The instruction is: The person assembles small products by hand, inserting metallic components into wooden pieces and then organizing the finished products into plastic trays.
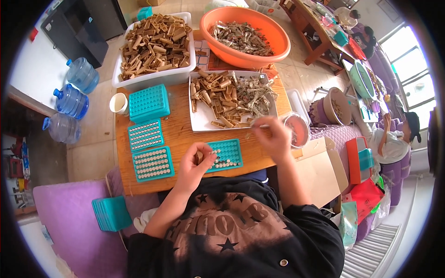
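Observation:
My left hand (195, 162) is closed over the left side of a teal tray with round holes (226, 147). A brown piece shows between its fingers, like the short brown tube pieces (211, 92) in the white box. Several small round pieces (226, 163) sit in that tray's near rows. My right hand (274, 138) is raised by the near right corner of the white box (197, 124), fingers drawn together. What it holds, if anything, is too small to make out. The box also contains crumpled clear-and-silver wrappers (256, 95).
Left on the table (181, 134) are two filled teal trays (153, 163), stacked teal trays (149, 103) and a white cup (119, 104). Behind stand a white bin of brown pieces (116, 76) and an orange basin (278, 41). A pink-rimmed round container (299, 129) is right.

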Motion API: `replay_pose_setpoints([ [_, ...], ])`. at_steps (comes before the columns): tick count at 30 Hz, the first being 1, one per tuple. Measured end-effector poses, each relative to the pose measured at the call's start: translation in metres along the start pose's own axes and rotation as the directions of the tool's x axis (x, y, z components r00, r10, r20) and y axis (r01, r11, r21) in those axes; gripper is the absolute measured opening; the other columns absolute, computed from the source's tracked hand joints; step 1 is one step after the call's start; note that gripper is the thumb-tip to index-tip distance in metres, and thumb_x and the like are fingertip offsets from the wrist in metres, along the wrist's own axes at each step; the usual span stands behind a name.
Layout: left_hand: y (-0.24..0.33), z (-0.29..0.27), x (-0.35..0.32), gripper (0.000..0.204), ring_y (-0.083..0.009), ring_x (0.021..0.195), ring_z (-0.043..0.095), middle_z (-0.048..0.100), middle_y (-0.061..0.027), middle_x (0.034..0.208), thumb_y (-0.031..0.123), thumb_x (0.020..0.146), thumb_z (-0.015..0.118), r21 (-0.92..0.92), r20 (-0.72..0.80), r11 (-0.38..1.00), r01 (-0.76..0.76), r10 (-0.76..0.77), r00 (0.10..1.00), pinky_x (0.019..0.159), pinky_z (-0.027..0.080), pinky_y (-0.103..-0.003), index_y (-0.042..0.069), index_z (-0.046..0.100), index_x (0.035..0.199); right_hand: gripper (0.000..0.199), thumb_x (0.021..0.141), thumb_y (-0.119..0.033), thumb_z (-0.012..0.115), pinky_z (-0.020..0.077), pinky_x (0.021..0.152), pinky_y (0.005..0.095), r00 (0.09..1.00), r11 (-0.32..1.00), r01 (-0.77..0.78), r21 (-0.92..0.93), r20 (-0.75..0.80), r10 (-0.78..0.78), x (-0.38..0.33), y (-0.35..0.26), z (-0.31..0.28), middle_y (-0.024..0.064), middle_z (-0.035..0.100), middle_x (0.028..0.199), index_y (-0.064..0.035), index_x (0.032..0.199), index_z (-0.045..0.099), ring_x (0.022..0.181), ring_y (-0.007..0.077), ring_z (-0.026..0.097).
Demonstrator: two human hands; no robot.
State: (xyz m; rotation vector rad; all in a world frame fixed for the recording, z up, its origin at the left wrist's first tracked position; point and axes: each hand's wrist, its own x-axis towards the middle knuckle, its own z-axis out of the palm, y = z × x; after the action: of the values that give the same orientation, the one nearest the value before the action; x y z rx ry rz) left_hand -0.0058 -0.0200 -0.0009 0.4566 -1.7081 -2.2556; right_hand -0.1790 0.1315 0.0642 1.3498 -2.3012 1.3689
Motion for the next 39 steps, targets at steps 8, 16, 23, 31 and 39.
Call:
replay_pose_setpoints([
  [8, 0.02, 0.018, 0.002, 0.019, 0.0016, 0.061, 0.041, 0.058, 0.0037, 0.086, 0.009, 0.084, 0.066, 0.045, -0.01, 0.999, -0.007, 0.007, 1.0, 0.052, 0.032, -0.015, 0.003, 0.06, 0.101, 0.02, 0.076, -0.001, 0.067, 0.0518, 0.065, 0.0338, 0.978, 0.986, 0.002, 0.164, 0.203, -0.036, -0.032, -0.036, 0.037, 0.011, 0.062, 0.083, -0.0042, 0.094, 0.06, 0.073, 0.0284, 0.062],
  [16, 0.019, 0.006, 0.001, 0.014, -0.0018, 0.048, 0.039, 0.057, -0.0016, 0.073, 0.002, 0.082, 0.061, -0.331, -0.061, 0.937, 0.113, -0.141, 0.988, 0.042, 0.028, -0.017, 0.0, 0.056, 0.094, 0.024, 0.08, 0.003, 0.063, 0.0452, 0.056, 0.0231, 0.908, 0.872, -0.325, 0.367, 0.38, 0.178, -0.039, -0.03, 0.031, 0.0042, 0.058, 0.071, -0.0024, 0.101, 0.054, 0.063, 0.009, 0.057],
  [23, 0.018, 0.008, -0.001, 0.016, -0.0018, 0.049, 0.04, 0.06, -0.0041, 0.078, 0.002, 0.081, 0.062, -0.237, -0.046, 0.962, 0.136, -0.151, 0.987, 0.042, 0.029, -0.017, -0.001, 0.057, 0.096, 0.031, 0.079, 0.001, 0.065, 0.0378, 0.049, 0.0236, 0.832, 0.898, -0.388, 0.209, 0.499, 0.243, -0.032, -0.039, 0.019, 0.0007, 0.049, 0.06, -0.0031, 0.107, 0.053, 0.051, 0.0084, 0.046],
  [31, 0.021, 0.009, -0.003, 0.02, 0.0009, 0.058, 0.044, 0.058, 0.0023, 0.081, 0.008, 0.082, 0.067, -0.228, 0.025, 0.957, 0.178, -0.177, 0.984, 0.046, 0.031, -0.013, 0.002, 0.06, 0.099, 0.027, 0.076, -0.002, 0.069, 0.0485, 0.055, 0.0263, 0.931, 0.935, -0.23, 0.268, 0.341, 0.131, -0.037, -0.038, 0.03, 0.0062, 0.061, 0.073, -0.0043, 0.101, 0.059, 0.059, 0.0142, 0.059],
  [39, 0.017, 0.009, -0.003, 0.027, -0.0036, 0.07, 0.045, 0.056, -0.0021, 0.095, 0.017, 0.09, 0.057, -0.309, 0.086, 0.945, 0.104, -0.081, 0.993, 0.061, 0.038, -0.018, 0.002, 0.053, 0.112, 0.021, 0.078, 0.002, 0.066, 0.0511, 0.069, 0.0251, 0.954, 0.854, -0.277, 0.44, 0.231, 0.19, -0.045, -0.034, 0.043, 0.0056, 0.063, 0.084, -0.001, 0.097, 0.058, 0.077, 0.0142, 0.063],
])
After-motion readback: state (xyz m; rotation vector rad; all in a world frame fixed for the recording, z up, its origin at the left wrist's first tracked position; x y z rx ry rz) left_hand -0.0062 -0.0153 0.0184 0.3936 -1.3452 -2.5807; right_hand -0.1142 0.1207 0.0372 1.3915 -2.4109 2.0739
